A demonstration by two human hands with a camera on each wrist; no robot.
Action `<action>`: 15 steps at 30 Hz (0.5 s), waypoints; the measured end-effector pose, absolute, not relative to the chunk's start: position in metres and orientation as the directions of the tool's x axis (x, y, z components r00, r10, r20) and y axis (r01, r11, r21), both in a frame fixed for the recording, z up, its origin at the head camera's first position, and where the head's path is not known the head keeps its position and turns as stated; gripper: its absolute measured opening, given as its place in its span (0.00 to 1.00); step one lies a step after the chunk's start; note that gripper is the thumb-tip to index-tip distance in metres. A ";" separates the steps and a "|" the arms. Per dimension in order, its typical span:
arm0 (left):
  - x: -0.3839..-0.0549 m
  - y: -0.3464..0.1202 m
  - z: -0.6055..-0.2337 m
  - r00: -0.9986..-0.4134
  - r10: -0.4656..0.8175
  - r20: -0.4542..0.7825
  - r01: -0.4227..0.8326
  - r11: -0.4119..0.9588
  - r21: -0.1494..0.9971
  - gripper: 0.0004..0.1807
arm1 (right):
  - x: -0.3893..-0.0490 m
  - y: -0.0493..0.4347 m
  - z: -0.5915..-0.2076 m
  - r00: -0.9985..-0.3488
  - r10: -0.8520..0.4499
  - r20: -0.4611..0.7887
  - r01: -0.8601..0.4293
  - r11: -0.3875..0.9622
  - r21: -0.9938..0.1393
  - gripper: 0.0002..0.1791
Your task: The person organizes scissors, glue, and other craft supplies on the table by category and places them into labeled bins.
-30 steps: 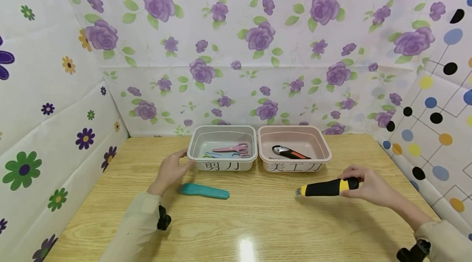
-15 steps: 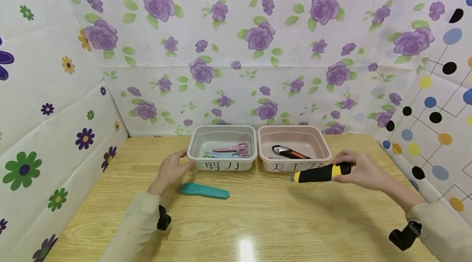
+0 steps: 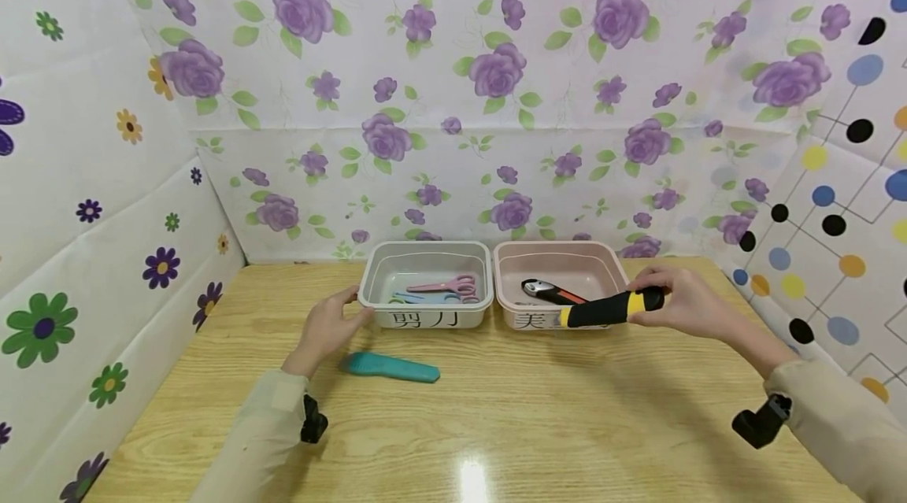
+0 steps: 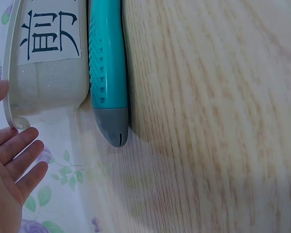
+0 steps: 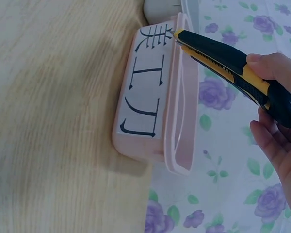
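My right hand [image 3: 680,302] pinches a black and yellow utility knife [image 3: 598,311] by its rear end. The knife is held level above the front rim of the pink bin [image 3: 505,300], its tip pointing left. Inside that bin lies a black, silver and orange utility knife [image 3: 549,292]. My left hand [image 3: 329,330] touches the left corner of the grey bin [image 3: 386,282] with fingers fairly straight, as the left wrist view shows. Pink scissors [image 3: 442,285] and blue scissors [image 3: 432,297] lie in the grey bin. Just in front of it is a teal cutter [image 4: 106,58] with a grey end.
Both bins stand side by side at the back of the wooden table [image 3: 453,424], each with a Chinese label on its front. Behind them rises a floral cloth wall [image 3: 439,94]. Patterned cloths also close off the left and right sides.
My right hand has carried the black and yellow knife up and slightly left, from over the table to the pink bin's front rim. The left hand has stayed at the grey bin.
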State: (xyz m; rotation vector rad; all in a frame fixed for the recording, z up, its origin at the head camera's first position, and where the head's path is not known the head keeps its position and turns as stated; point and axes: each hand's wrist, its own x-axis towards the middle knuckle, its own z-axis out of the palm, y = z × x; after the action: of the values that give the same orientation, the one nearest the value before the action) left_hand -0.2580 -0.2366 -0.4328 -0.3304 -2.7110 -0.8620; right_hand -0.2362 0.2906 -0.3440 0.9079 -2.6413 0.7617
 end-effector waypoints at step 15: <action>-0.256 -0.236 -0.431 -0.940 0.131 0.315 0.290 0.794 0.535 0.30 | -0.254 0.284 -0.327 -0.745 -0.517 0.421 -0.660 0.664 -0.353 0.19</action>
State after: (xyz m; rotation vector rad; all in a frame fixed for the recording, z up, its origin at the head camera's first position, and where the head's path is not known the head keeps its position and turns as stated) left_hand -0.2564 -0.2361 -0.4309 -0.3252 -2.7217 -0.8734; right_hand -0.2535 0.2838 -0.3267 0.9414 -2.5966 0.7153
